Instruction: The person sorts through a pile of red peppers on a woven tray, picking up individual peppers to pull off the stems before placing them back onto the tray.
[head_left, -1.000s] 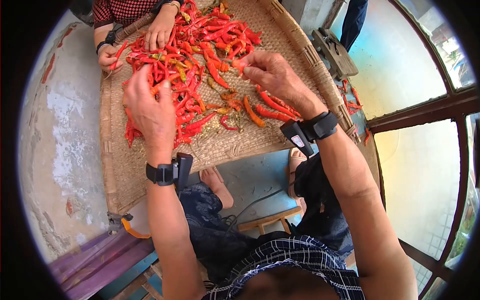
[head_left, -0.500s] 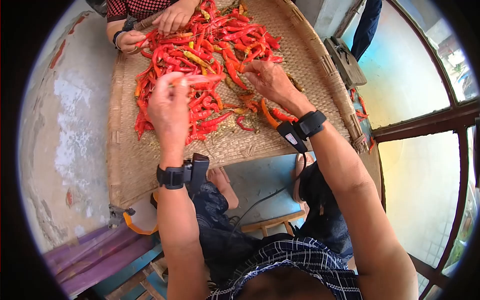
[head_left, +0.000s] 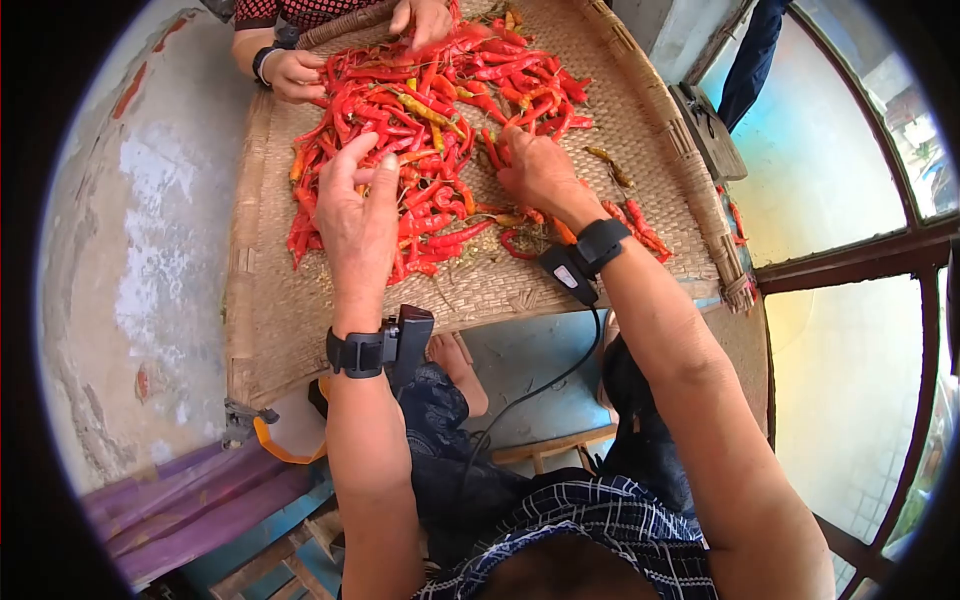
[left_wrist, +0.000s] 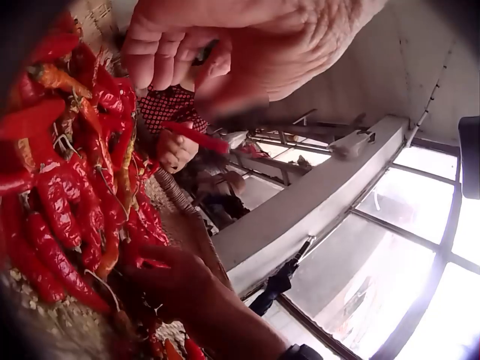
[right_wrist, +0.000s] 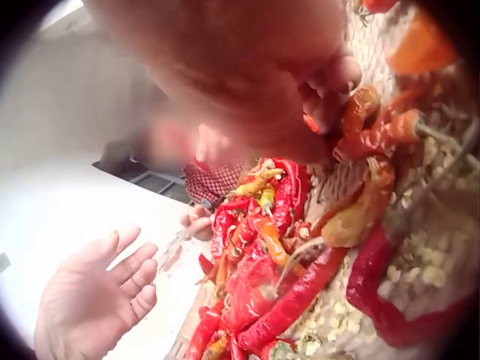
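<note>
My left hand (head_left: 358, 215) hovers above the near left of the chili heap (head_left: 390, 140), its fingers loosely bent and nothing between them. In the right wrist view the same left hand (right_wrist: 97, 300) has its palm turned up and fingers spread. My right hand (head_left: 548, 178) is down at the heap's right edge, fingers curled; a bit of red chili pepper (right_wrist: 312, 123) shows between them. Most of that pepper is hidden by the hand. Wrinkled red and orange chili peppers (right_wrist: 379, 135) lie right beside the fingertips.
A woven bamboo tray (head_left: 645, 85) with a raised rim carries the chilies and scattered pale seeds (right_wrist: 341, 322). Across it, another person's hands (head_left: 295, 75) work at the heap. A wall (head_left: 165, 250) stands left, framed windows (head_left: 850, 350) right. A wooden stool (head_left: 555, 440) sits below.
The red chili pepper seen in my left hand half a second ago is gone from it, and those fingers have loosened. My right hand has curled down at the heap. The other person's hands have shifted.
</note>
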